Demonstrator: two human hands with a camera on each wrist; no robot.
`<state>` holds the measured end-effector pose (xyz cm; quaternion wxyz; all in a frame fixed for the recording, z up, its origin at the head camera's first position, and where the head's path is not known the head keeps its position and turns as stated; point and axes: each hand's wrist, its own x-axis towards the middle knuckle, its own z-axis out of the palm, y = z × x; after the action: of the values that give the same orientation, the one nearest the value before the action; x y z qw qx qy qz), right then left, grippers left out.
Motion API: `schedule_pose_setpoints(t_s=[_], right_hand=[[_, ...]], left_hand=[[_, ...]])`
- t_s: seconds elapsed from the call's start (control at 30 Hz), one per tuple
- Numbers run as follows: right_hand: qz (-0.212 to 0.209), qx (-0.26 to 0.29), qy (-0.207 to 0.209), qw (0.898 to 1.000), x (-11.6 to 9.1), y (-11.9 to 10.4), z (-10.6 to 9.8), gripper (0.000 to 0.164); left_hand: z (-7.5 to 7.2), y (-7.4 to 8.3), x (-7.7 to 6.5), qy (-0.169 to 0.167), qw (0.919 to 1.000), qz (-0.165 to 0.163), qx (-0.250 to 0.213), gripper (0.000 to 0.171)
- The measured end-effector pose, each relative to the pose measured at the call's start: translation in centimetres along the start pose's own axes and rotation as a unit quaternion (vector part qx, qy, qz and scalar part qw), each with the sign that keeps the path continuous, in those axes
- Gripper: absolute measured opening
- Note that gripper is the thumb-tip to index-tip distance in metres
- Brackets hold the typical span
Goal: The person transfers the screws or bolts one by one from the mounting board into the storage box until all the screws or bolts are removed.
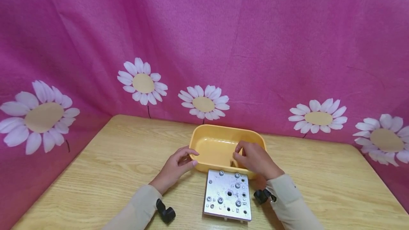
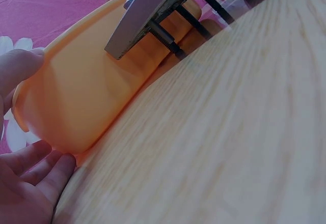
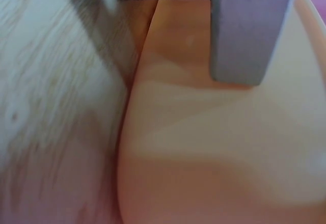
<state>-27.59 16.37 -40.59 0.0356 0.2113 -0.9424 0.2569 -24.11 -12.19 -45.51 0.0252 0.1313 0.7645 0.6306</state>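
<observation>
A yellow plastic bin [image 1: 207, 168] stands on the table. My left hand [image 1: 174, 168] holds its left end, one finger over the rim and the thumb against the outer wall; in the left wrist view, other fingers [image 2: 38, 170] touch near its base. My right hand [image 1: 254, 159] reaches over the near rim into the right part of the bin, fingers bent downward. Whether those fingertips hold anything is hidden. Just in front of the bin sits a silver metal plate [image 1: 223, 185] with several socket-head screws in it. Threaded screw shafts [image 2: 192, 21] stick out beneath the plate.
The wood-grain table [image 1: 127, 152] spreads to both sides of the bin. Behind it hangs a pink cloth [image 1: 255, 45] with white flowers. Black straps [image 1: 166, 213] sit at both wrists, close to the plate's sides.
</observation>
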Motion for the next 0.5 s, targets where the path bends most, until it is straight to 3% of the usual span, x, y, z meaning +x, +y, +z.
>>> schedule_pose_setpoints(t_s=[0.5], right_hand=[[-0.05, 0.0, 0.033, 0.998, -0.4, -1.4, -1.5, 0.007]], left_hand=[[0.1, 0.2, -0.2, 0.006, 1.0, -0.003, 0.008, 0.024]])
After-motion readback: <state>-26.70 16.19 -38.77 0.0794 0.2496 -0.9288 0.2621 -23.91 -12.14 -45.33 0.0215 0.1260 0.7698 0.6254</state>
